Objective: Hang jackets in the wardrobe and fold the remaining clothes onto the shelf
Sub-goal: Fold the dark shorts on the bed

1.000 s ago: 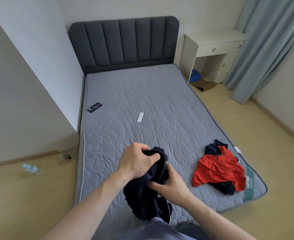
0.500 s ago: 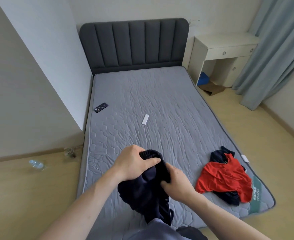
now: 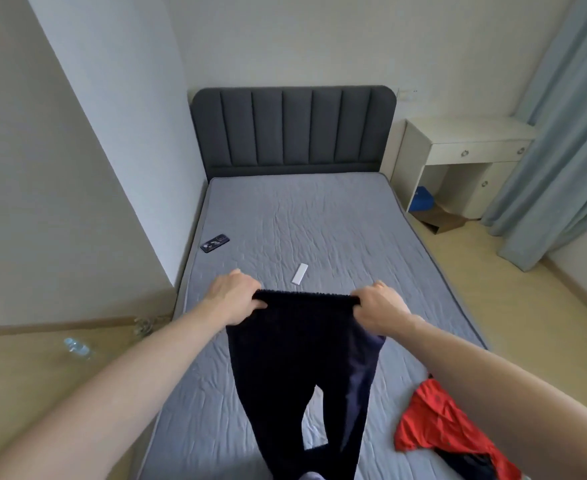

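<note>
Basically a spread-out-before-folding moment, scanning left to right. Far left on the floor: a clear plastic bottle [image 3: 77, 348] lying near the wall, not part of this. On the grey mattress [image 3: 319, 216], near its left edge, a dark phone [image 3: 215, 242] lies flat; toward the middle a small white remote [image 3: 299, 273] lies just beyond the hands. Both sit well apart from the folding area, so likely no obstruction.

Left hand [image 3: 235, 299] has its fingers curled round the left end of the waistband of the dark trousers [image 3: 299, 368], gripping it. Right hand [image 3: 380, 306] grips the right end the same way. Held wide apart like this, the waistband is pulled taut and level, and the two legs hang down freely toward the camera over the near part of the bed, apparently off the mattress. Judgement: that grip lets the fabric drop straight, so the legs line up before folding; these count as "remaining clothes", bound for the shelf, not a hanger.

Further right, near the foot-side right corner of the mattress, a red garment [image 3: 437, 424] lies crumpled on top of something dark, untouched. Beyond the bed's right side stand a white desk [image 3: 465, 140] and a pale blue curtain [image 3: 569, 133]. Wardrobe and shelf are not in view.
</note>
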The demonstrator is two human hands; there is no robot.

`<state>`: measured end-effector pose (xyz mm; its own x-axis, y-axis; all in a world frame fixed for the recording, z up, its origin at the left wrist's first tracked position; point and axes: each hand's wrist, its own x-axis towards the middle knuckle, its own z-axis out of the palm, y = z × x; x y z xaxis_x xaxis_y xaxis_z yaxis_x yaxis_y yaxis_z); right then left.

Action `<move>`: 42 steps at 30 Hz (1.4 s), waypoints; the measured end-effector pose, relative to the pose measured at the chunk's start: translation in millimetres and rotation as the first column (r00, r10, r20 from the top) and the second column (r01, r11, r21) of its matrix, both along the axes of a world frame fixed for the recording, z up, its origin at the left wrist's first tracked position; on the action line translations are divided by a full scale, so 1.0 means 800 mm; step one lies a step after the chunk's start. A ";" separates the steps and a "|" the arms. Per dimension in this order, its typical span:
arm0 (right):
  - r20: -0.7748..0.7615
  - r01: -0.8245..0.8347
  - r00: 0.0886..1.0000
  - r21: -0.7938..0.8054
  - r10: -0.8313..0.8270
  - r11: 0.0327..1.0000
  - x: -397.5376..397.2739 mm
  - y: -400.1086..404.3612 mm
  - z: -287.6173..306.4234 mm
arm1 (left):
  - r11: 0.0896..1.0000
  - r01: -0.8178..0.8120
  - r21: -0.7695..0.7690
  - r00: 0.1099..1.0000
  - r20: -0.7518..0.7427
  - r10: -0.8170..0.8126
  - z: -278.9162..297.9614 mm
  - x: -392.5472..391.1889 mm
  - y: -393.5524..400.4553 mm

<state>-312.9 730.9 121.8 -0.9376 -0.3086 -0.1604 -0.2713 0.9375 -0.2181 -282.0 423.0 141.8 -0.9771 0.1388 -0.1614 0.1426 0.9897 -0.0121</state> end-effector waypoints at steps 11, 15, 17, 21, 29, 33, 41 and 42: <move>-0.482 -0.045 0.861 -0.388 -0.162 0.920 -0.149 -0.034 0.332 | 0.992 -0.020 0.127 0.685 -0.721 0.107 0.339 -0.142 -0.016; -0.586 -0.125 0.788 -0.453 -0.189 0.883 -0.140 -0.030 0.381 | 0.985 0.061 0.163 0.580 -0.809 0.098 0.389 -0.137 -0.018; -0.590 -0.155 0.785 -0.485 -0.191 0.861 -0.131 -0.024 0.379 | 0.975 0.119 0.185 0.566 -0.820 0.087 0.384 -0.125 -0.019; -0.491 -0.158 0.859 -0.529 -0.148 0.834 -0.105 -0.014 0.325 | 0.941 0.222 0.257 0.651 -0.758 0.053 0.316 -0.087 -0.020; -0.038 -0.014 0.999 -0.270 0.003 0.963 -0.052 -0.002 0.047 | 0.952 0.043 0.302 0.976 -0.215 0.024 0.037 -0.020 -0.023; 0.208 0.017 0.978 -0.171 0.019 0.985 -0.017 0.006 -0.125 | 0.962 -0.089 0.258 0.984 0.175 0.044 -0.144 0.017 -0.005; 0.515 0.028 0.856 0.049 -0.049 0.998 0.113 0.037 -0.457 | 0.958 -0.248 0.141 0.824 0.551 0.132 -0.464 0.127 0.050; 0.532 0.019 0.846 0.050 -0.042 0.999 0.127 0.043 -0.488 | 0.952 -0.270 0.142 0.812 0.564 0.146 -0.497 0.144 0.058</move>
<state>-211.3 765.6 -268.7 -0.7133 -0.2632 -0.6495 -0.0956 0.9547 -0.2819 -166.5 469.4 -256.1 -0.7478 0.0328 -0.6631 -0.1448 0.9667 0.2111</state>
